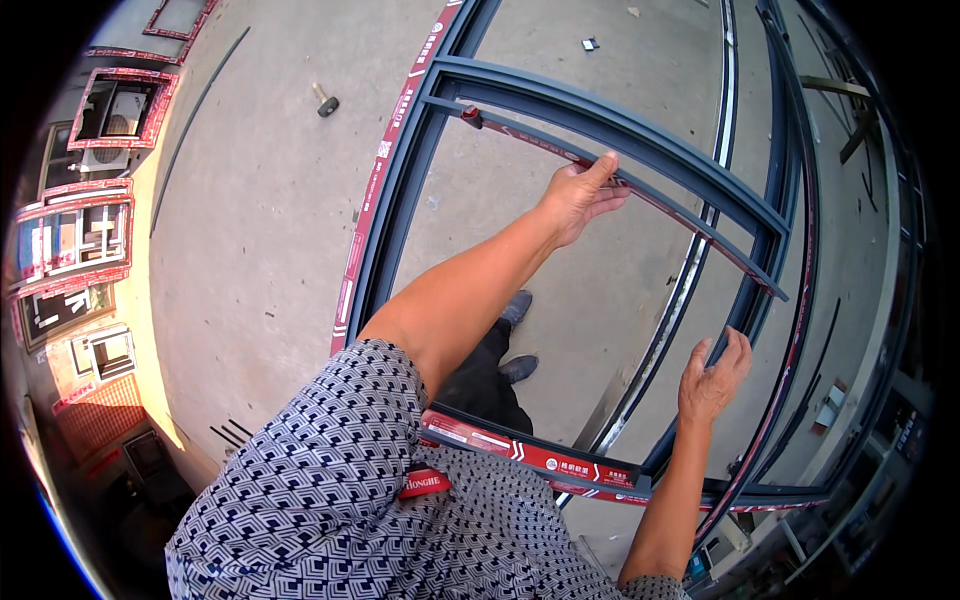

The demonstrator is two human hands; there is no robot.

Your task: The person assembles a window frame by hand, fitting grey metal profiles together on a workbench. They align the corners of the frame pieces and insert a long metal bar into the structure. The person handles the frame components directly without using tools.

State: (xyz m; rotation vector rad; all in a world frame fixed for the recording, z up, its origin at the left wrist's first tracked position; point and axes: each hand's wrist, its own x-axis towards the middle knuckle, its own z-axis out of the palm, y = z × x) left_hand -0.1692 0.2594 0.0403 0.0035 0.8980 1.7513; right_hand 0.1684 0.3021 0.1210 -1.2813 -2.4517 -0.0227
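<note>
Concrete floor (260, 250): extends beneath the whole work area. Large dark grey frame (620, 122): occupies the centre and right, its left member faced with red printed film; the person's shoes (517, 370) show through the opening. Red-edged window units (128, 230): several, along the left side. Narrow strip (540, 143): grey with a red face, lying slantwise just on the near side of the frame's far crossbar, from the left member toward the right one (contact at its ends cannot be confirmed). Left hand (583, 202): grasping the strip near mid-length, thumb over the top, fingers underneath. Right hand (714, 382): released, fingers loosely bent, beside the frame's right member; whether it touches, cannot tell. Hammer (326, 103): dark head, light handle, on the floor at far left. Small red piece (471, 117): at the strip's left part.
</note>
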